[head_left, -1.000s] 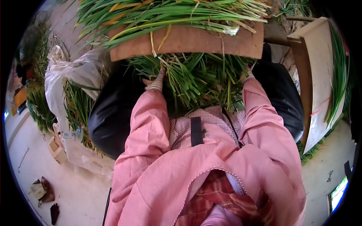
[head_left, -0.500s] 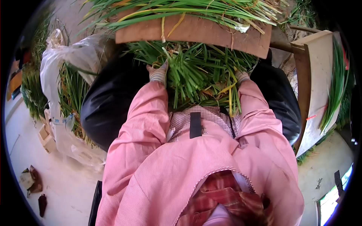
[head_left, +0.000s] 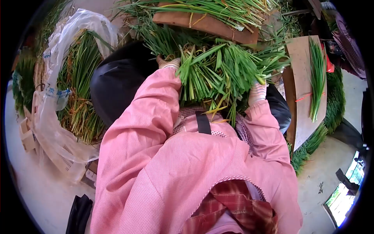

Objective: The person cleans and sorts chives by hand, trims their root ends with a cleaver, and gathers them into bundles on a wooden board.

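Observation:
A large heap of garlic chives [head_left: 218, 74], long flat green leaves with some yellowed ones, lies across my lap. My left hand [head_left: 168, 63], in a glove with a striped cuff, grips the left side of the heap; its fingertips are buried in the leaves. On the right side, my right hand [head_left: 258, 92], also gloved, is closed around leaves, its fingers partly covered. Cut ends and blades fan out between both hands. Just beyond the heap, a brown wooden board [head_left: 202, 24] carries more chives [head_left: 218, 9].
To the left, a clear plastic bag [head_left: 50, 128] holds chives [head_left: 80, 97]. On the right, a pale board [head_left: 302, 66] bears a small bunch [head_left: 317, 80] beside a red tie [head_left: 304, 97]. More chives [head_left: 335, 101] lie beyond it. A purple checked sleeve [head_left: 348, 46] shows at upper right.
The chives in my hands have been lifted and spread further right, with the right hand moving slightly down and right. The view has turned, shifting the boards and bag.

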Motion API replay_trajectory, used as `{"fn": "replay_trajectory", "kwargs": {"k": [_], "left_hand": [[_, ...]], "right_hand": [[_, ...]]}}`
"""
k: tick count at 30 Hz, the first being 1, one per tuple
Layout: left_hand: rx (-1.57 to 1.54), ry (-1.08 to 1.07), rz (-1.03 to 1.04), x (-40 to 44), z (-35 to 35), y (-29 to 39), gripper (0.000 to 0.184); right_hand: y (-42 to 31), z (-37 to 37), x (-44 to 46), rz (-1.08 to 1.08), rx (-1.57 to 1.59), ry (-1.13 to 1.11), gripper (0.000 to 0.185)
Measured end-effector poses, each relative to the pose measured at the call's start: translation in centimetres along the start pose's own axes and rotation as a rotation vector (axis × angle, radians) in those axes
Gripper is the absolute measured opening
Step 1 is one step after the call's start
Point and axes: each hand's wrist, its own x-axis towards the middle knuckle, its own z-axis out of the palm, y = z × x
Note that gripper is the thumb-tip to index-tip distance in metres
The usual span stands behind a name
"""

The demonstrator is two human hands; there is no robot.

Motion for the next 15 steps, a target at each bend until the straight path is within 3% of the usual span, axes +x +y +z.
{"fn": "replay_trajectory", "kwargs": {"k": [1,2,3,6,7,9,10,11,12,15], "left_hand": [[0.237,0.244,-0.020,-8.7,3.9,2.7,0.052],[0.226,0.249,-0.005,-8.8,3.6,3.1,0.052],[0.083,0.196,0.026,-8.7,3.0,3.3,0.056],[-0.313,0.006,0.106,-7.6,1.3,3.1,0.067],[-0.440,-0.060,0.129,-7.9,1.3,3.2,0.071],[0.039,0.179,0.283,-9.1,1.9,3.6,0.075],[0.649,0.474,0.405,-12.5,4.3,5.0,0.077],[0.493,0.409,0.318,-17.5,7.0,6.1,0.082],[0.484,0.383,0.343,-16.7,6.4,6.1,0.074],[0.197,0.220,0.547,-18.0,4.6,4.8,0.059]], "right_hand": [[0.5,3.2,-1.6,-0.050,-0.384,0.110,0.031],[1.4,8.7,-3.8,-0.104,-0.766,0.211,0.034],[2.1,11.7,-4.8,-0.122,-0.781,0.232,0.037],[1.2,8.9,-2.1,0.040,-0.731,0.252,0.038],[1.3,8.3,-1.2,-0.029,-0.833,0.235,0.043],[1.0,6.8,-0.3,-0.049,-0.991,0.294,0.043],[0.8,6.9,-0.4,-0.049,-1.054,0.330,0.043],[0.8,6.5,-0.3,-0.052,-1.035,0.324,0.043],[0.7,5.9,-0.4,-0.125,-1.018,0.231,0.042],[1.4,5.5,-1.1,-0.183,-0.833,0.136,0.042]]}}
